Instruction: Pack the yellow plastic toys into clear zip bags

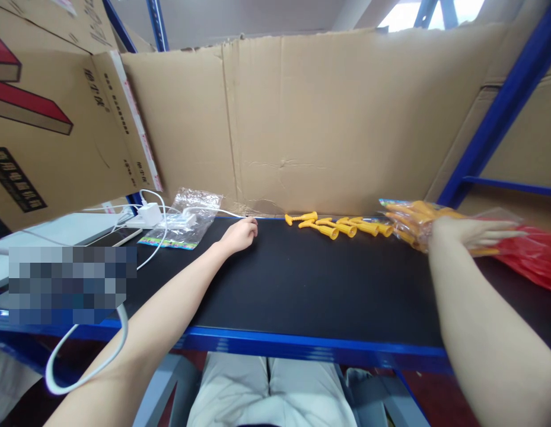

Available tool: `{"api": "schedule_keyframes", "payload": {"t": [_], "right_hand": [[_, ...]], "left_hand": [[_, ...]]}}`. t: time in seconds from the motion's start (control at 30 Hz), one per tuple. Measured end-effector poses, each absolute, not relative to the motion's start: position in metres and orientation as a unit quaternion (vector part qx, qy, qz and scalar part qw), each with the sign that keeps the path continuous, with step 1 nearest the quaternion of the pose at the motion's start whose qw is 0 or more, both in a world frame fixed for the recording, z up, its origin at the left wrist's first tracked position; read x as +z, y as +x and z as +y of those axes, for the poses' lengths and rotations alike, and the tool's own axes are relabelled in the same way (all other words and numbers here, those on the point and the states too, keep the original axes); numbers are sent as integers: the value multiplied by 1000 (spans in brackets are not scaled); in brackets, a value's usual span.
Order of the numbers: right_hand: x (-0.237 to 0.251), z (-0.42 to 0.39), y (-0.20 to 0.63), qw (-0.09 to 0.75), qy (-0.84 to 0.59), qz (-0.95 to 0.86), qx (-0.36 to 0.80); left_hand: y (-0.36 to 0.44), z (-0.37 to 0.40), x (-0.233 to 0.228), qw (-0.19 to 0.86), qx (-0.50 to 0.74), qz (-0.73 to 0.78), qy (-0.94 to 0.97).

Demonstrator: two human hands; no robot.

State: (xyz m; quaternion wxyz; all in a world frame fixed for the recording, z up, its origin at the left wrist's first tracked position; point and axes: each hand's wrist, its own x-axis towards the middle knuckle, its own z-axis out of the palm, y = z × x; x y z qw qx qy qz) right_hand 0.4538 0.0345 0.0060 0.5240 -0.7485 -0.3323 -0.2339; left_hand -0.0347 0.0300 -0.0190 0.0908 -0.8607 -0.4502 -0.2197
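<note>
My left hand rests on the black work surface, fingers loosely curled, holding nothing, next to a clear plastic bag. My right hand lies flat with fingers stretched out over a pile of clear bags filled with yellow plastic pieces at the right. A row of several loose yellow trumpet-shaped pieces lies along the back edge between my hands.
A cardboard wall stands behind the surface, and cardboard boxes are at the left. A white charger with cables and a phone lie at the left. Red plastic sits at the right. Blue shelf posts frame the bench.
</note>
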Motion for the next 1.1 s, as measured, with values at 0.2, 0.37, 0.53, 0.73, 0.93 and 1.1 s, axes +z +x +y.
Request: {"api": "schedule_keyframes", "payload": {"t": [0.2,0.37,0.53,0.73,0.93,1.1], "right_hand": [[7,32,443,646,-726,-163,-172],[19,30,430,613,-666,-318,-282],[31,31,392,575,-594,-461,-322],[15,35,330,411,-526,-699,-257],[-20,44,302,221,-520,-809,-161],[-31,47,298,142,-561,-814,-36]], "left_hand": [[-34,29,-19,88,-227,-449,-860],[-35,30,-19,84,-226,-452,-859],[-35,30,-19,84,-216,-454,-860],[-36,28,-17,127,-180,-523,-824],[-60,29,-13,181,-185,-716,-648],[-99,42,-20,45,-167,-826,-536]]}}
